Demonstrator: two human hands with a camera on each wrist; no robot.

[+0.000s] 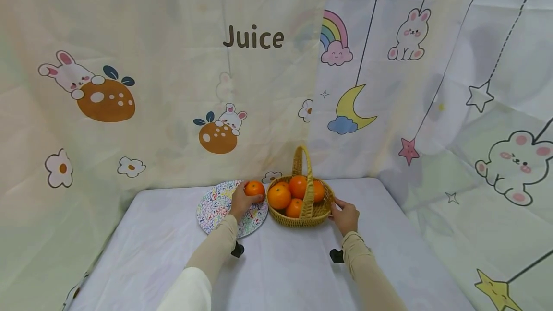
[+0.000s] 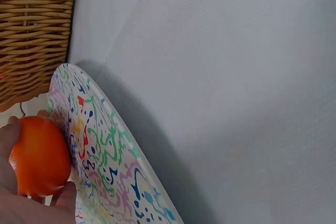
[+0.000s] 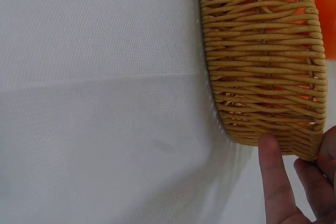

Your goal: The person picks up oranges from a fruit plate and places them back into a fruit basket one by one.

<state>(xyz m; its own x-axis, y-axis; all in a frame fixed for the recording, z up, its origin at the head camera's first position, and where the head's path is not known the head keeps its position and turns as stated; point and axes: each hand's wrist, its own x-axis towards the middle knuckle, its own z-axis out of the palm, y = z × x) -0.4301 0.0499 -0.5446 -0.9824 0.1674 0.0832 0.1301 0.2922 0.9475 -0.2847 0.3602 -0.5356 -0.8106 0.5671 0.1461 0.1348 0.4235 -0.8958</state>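
My left hand (image 1: 243, 201) holds an orange (image 1: 255, 188) over the right side of a round, flat plate (image 1: 211, 209) with colourful squiggles. In the left wrist view, fingers and thumb curl round the orange (image 2: 41, 156) close over the plate's patterned face (image 2: 105, 150). To the right of the plate stands a wicker basket (image 1: 298, 222) with a tall handle and several oranges (image 1: 279, 197) inside. My right hand (image 1: 345, 216) grips the basket's right end at the rim. One finger (image 3: 273, 166) lies along the woven side (image 3: 262, 77) in the right wrist view.
The table (image 1: 294, 272) has a white cloth. Behind it hangs a printed curtain (image 1: 173, 85), close to the back of the plate and basket. Another printed curtain (image 1: 453, 109) runs along the right. A small black object (image 1: 336, 256) shows at each wrist.
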